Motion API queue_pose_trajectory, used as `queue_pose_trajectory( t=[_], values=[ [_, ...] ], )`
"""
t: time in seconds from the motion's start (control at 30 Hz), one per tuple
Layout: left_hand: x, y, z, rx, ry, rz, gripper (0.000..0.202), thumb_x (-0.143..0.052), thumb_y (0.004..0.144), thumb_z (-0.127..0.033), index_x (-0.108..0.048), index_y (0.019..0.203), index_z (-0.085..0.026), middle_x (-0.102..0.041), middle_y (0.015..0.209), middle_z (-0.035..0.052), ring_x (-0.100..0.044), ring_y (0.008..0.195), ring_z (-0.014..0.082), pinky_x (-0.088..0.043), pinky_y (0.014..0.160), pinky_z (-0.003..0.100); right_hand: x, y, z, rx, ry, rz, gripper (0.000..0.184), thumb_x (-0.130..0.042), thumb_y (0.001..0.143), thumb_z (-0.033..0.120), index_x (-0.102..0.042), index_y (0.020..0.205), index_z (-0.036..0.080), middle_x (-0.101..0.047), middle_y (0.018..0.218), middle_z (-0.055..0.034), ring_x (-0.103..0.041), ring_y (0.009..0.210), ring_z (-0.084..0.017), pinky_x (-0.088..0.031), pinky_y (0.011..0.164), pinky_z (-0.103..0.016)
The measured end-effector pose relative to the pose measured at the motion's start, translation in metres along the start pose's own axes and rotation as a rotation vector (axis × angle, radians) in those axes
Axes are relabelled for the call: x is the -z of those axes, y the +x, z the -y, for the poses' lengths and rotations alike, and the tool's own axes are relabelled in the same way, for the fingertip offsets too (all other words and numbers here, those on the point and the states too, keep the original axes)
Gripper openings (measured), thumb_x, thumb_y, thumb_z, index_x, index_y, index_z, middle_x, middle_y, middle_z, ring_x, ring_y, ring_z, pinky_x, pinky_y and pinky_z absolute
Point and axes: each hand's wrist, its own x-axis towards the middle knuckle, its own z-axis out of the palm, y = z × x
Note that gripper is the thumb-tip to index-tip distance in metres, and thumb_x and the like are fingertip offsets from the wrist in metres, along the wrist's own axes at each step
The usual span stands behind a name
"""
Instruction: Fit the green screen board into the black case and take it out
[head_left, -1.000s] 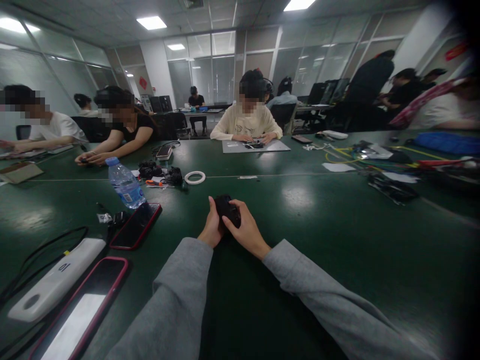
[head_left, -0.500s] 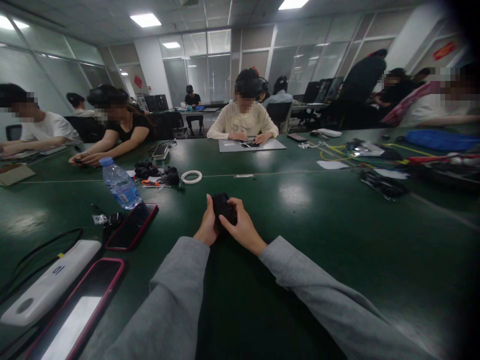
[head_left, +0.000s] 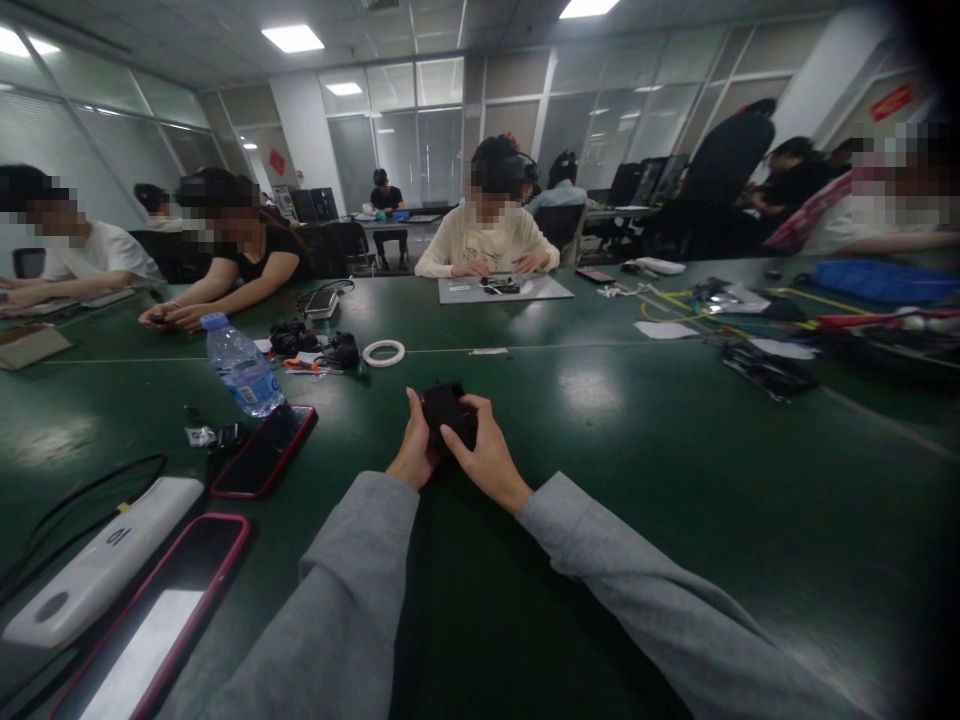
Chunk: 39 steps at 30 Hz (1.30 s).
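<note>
A small black boxy object is held up over the green table, between both of my hands. It is too dark to tell its kind. My left hand grips its left side, thumb raised along the edge. Around the right side my right hand is closed, the thumb lying across the near face and the fingers bent behind it. The undersides of the object and several fingertips are hidden.
To the left stand a water bottle, a phone, a white device and a larger phone. Beyond my hands lies a tape roll. Cables sprawl at right. A person sits opposite at a grey board.
The black object has tilted in my hands and shows more of its flat face. My right fingers have shifted slightly along it. Across the table, the person's hands have drawn apart from the dark parts.
</note>
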Motion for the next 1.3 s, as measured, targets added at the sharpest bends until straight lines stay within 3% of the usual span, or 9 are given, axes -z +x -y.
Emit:
queue_pose_trajectory(
  t=[0.2, 0.47, 0.63, 0.97, 1.3],
  values=[
    [0.0, -0.001, -0.003, -0.011, -0.012, 0.003, 0.069, -0.042, 0.073, -0.074, -0.061, 0.109, -0.017, -0.066, 0.106, 0.012, -0.059, 0.105, 0.025, -0.048, 0.089, 0.036, 0.001, 0.002, -0.001, 0.027, 0.041, -0.09, 0.043, -0.047, 0.09, 0.041, -0.038, 0.126, 0.02, -0.048, 0.12, -0.0091, -0.05, 0.108, -0.02, -0.043, 0.095, -0.036],
    [0.0, -0.002, -0.004, -0.029, -0.023, 0.011, 0.069, -0.041, 0.074, -0.073, -0.061, 0.111, -0.018, -0.066, 0.107, 0.0114, -0.06, 0.104, 0.0248, -0.048, 0.089, 0.036, 0.005, -0.002, 0.009, 0.085, -0.078, -0.145, 0.042, -0.043, 0.092, 0.041, -0.038, 0.129, 0.021, -0.047, 0.118, -0.0088, -0.048, 0.109, -0.02, -0.042, 0.096, -0.037],
    [-0.004, -0.004, -0.007, -0.025, -0.053, 0.037, 0.07, -0.039, 0.076, -0.072, -0.06, 0.115, -0.018, -0.067, 0.107, 0.0107, -0.061, 0.102, 0.0249, -0.047, 0.09, 0.038, 0.006, 0.001, 0.004, 0.023, 0.0, -0.244, 0.043, -0.042, 0.093, 0.043, -0.036, 0.13, 0.021, -0.046, 0.121, -0.0098, -0.047, 0.112, -0.02, -0.04, 0.099, -0.039],
    [0.001, -0.001, -0.007, 0.014, -0.08, 0.107, 0.071, -0.039, 0.074, -0.074, -0.061, 0.113, -0.018, -0.067, 0.102, 0.0102, -0.063, 0.098, 0.0245, -0.049, 0.086, 0.039, 0.001, 0.01, -0.025, -0.248, 0.382, -0.112, 0.043, -0.04, 0.092, 0.051, -0.038, 0.125, 0.024, -0.055, 0.104, -0.005, -0.057, 0.092, -0.015, -0.05, 0.079, -0.03],
    [0.002, 0.0, -0.009, -0.015, -0.142, 0.152, 0.066, -0.036, 0.079, -0.07, -0.06, 0.108, -0.015, -0.067, 0.099, 0.0113, -0.062, 0.1, 0.0233, -0.051, 0.085, 0.038, 0.01, 0.02, -0.039, -0.108, 0.205, -0.155, 0.041, -0.033, 0.095, 0.041, -0.044, 0.131, 0.024, -0.047, 0.126, -0.0058, -0.045, 0.116, -0.016, -0.034, 0.106, -0.038]
  ],
)
